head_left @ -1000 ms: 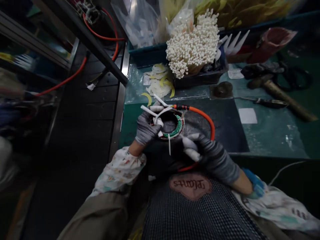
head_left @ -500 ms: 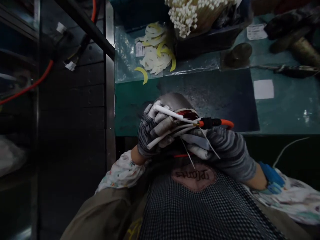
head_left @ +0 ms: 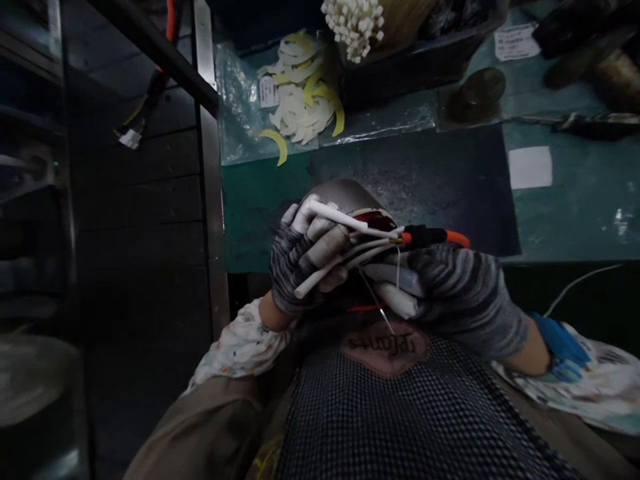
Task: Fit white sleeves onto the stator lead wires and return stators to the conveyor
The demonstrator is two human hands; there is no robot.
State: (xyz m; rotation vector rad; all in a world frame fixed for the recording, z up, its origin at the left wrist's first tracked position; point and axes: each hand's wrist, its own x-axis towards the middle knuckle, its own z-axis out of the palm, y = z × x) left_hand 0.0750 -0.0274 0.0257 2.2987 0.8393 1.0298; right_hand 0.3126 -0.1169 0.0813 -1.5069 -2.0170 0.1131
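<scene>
Green bench point(head_left: 565, 220) carries a dark mat point(head_left: 440, 193) and a clear plastic sheet point(head_left: 240, 127) with white and yellow curved strips point(head_left: 300, 110). White paper square point(head_left: 530, 167), dark round disc point(head_left: 475, 93), and a black tray point(head_left: 415, 63) lie farther back.

I see counter point(head_left: 575, 220) green | 12 o'clock: white and yellow curved strips point(head_left: 300, 107) on plastic sheet | 1 o'clock: white-tipped sticks point(head_left: 353, 23) | 2 o'clock: white paper square point(head_left: 530, 167)

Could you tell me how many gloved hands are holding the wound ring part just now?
2: the left hand grips the ring part and its white sleeved leads from the left; the right hand clasps it from the right, below the orange cable.
</scene>
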